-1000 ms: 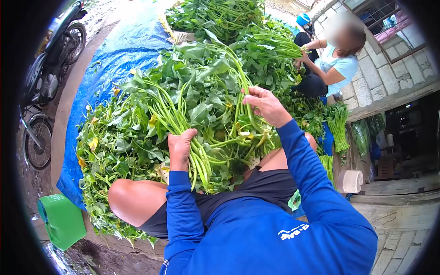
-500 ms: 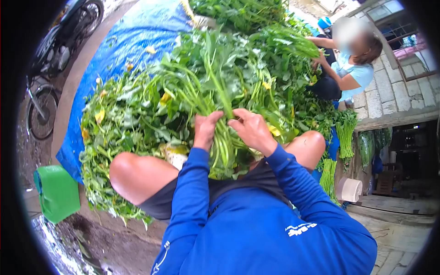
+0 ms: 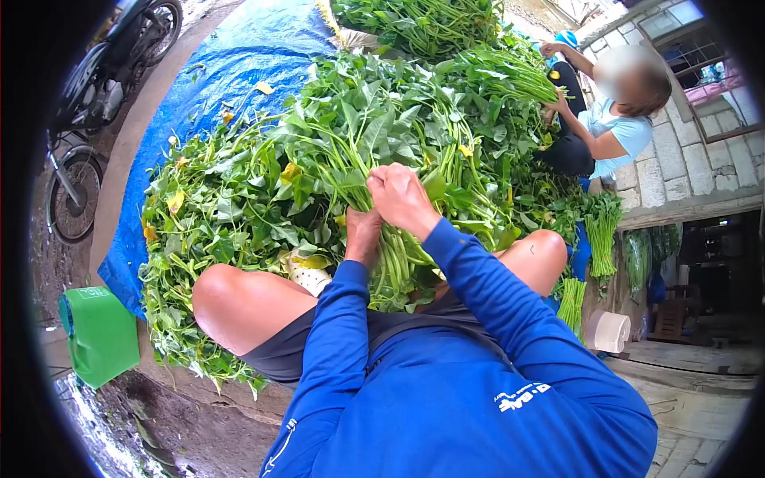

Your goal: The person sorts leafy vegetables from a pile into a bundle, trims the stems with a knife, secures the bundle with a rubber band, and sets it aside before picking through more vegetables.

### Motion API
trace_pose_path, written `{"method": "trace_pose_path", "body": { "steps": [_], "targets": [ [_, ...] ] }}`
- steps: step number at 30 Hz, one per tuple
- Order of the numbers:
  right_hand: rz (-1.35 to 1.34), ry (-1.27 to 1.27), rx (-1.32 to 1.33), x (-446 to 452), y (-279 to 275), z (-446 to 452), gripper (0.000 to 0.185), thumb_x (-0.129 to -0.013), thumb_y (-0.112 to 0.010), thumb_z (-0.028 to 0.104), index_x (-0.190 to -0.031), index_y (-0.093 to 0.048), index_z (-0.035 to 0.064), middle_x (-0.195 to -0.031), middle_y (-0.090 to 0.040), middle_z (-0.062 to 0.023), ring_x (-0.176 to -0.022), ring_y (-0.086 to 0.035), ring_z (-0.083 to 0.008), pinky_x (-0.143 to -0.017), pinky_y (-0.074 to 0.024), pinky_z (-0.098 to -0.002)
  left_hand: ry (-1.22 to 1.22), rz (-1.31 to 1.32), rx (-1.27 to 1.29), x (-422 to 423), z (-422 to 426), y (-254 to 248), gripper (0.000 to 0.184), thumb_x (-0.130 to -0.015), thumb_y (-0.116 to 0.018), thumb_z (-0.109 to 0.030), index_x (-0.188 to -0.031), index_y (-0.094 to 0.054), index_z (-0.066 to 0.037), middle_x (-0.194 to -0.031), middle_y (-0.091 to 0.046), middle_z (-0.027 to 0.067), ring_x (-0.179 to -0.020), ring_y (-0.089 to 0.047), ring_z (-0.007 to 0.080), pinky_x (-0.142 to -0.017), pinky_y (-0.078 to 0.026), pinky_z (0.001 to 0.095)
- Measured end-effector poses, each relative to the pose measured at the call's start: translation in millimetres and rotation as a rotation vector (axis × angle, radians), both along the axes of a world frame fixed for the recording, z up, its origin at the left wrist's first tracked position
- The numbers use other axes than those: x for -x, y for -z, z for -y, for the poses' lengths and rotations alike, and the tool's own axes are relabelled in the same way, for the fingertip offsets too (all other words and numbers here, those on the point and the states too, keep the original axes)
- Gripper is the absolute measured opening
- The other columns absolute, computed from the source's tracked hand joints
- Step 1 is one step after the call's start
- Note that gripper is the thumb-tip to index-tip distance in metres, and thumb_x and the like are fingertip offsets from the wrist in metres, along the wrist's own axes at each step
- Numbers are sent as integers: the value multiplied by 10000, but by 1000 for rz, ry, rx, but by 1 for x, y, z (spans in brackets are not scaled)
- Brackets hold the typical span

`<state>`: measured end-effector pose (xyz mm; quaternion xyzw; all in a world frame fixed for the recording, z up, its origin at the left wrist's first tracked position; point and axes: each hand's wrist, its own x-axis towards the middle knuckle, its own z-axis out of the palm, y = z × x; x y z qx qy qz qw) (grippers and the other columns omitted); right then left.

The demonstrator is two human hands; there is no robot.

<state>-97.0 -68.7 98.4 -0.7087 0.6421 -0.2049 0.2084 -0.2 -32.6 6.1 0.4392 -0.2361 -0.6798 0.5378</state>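
Observation:
My left hand [image 3: 362, 236] is closed round a bunch of water spinach [image 3: 394, 267], its cut stems pointing down toward my lap and its leaves spreading away from me. Just above and to the right, my right hand [image 3: 402, 197] is closed over the stems, close against my left hand. Its fingertips are partly hidden. A large heap of loose water spinach [image 3: 231, 187] surrounds the bunch and reaches to both my knees. Under the leaves by my left knee shows a pale, dotted item [image 3: 307, 276], mostly covered.
A blue tarp [image 3: 231, 60] lies under the heap. Across to the right, a person [image 3: 610, 127] handles another bunch [image 3: 518, 76]. Tied bundles [image 3: 603, 235] stand at the right edge near a whitish round container [image 3: 608, 331]. A green container [image 3: 100, 334] and a motorcycle [image 3: 88, 103] are at left.
My right hand has moved left and up to the stems above my left hand; the stalks it held upright have come down. The other person's far hand has lifted off their bunch.

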Motion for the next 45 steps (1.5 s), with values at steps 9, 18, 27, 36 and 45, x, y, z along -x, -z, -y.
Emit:
{"method": "trace_pose_path", "body": {
  "steps": [9,18,27,36,45],
  "targets": [
    [-53,-265,-481,32,12,56,287,-1000,-700,262,-1097,-808,14,-882,-764,-94,-794,-756,-199,-710,-586,-365,14,150,47,-7,1,12,342,-895,-794,-47,-1234,-759,-31,-1121,-800,41,-997,-727,147,-897,-569,334],
    [386,34,-207,63,-34,41,277,-1004,-754,254,-1104,-695,3,-915,-724,-26,-822,-673,-116,-687,-543,-305,-1,148,-15,-7,7,26,384,-803,-832,-87,-1153,-738,39,-1082,-787,103,-918,-734,194,-860,-591,362],
    [400,37,-75,123,-92,97,256,-919,-804,227,-1056,-732,24,-860,-703,-5,-729,-619,-98,-644,-498,-290,66,179,-45,-12,11,7,363,-806,-838,-95,-1138,-750,23,-1026,-778,107,-846,-723,193,-798,-600,368],
    [377,178,-301,117,-96,97,313,-990,-808,294,-1163,-788,34,-894,-728,-7,-706,-631,-90,-618,-564,-282,23,163,11,-13,-1,-3,432,-892,-902,-179,-1207,-731,61,-1075,-782,122,-894,-709,182,-876,-583,357],
    [-99,-25,-137,79,-80,116,368,-990,-775,340,-1262,-820,96,-1107,-798,-85,-876,-748,-219,-803,-594,-342,39,238,45,-4,3,23,508,-908,-906,-244,-1261,-703,59,-1118,-784,116,-903,-710,189,-859,-582,359]
  ]
}}
